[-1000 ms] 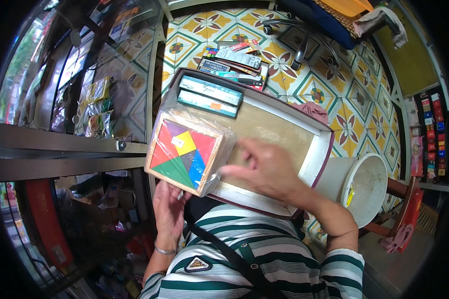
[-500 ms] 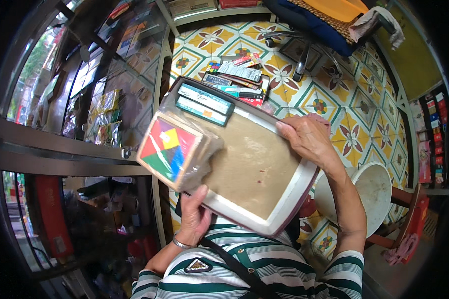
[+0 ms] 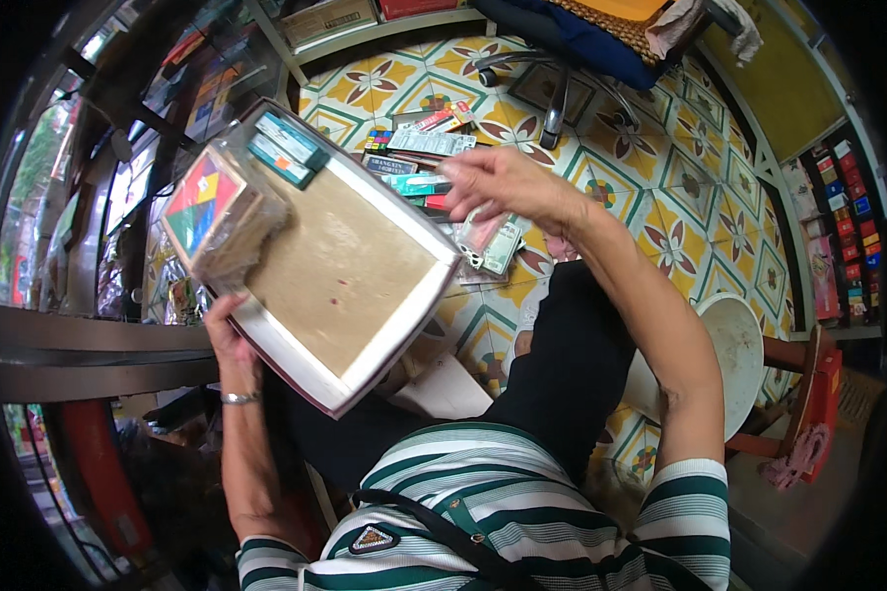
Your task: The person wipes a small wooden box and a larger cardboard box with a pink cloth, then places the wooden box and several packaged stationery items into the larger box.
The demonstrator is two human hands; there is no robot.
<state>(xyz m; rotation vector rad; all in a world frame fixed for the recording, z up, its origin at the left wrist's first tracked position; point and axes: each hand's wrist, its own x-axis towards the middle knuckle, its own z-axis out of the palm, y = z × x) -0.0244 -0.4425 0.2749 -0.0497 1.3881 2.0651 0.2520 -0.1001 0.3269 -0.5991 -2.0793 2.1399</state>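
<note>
My left hand (image 3: 229, 335) grips the near-left rim of a shallow cardboard box (image 3: 350, 355) with white inner walls and a brown bottom. The box is tilted over my lap. Inside at its left is a stack of wooden tangram puzzles (image 3: 207, 212) in clear plastic, coloured face outward. Two flat teal boxes (image 3: 286, 150) lie at the far end. My right hand (image 3: 508, 185) is off the box, above a pile of stationery (image 3: 429, 143) on the floor. Its fingers are bent and blurred; whether they hold anything cannot be told. Below them lies a clear plastic packet (image 3: 481, 234).
A wheeled office chair (image 3: 554, 113) stands on the patterned tile floor (image 3: 650, 212) ahead. Glass-fronted cabinets with a metal rail (image 3: 99, 340) run along my left. To my right are a white bucket (image 3: 734, 364), a red-brown wooden stool (image 3: 793, 369) and a shelf of small boxes (image 3: 848, 227).
My right hand has let go of the box's right rim and moved out over the stationery pile. The box has swung left with my left hand, uncovering packets on the floor and my lap.
</note>
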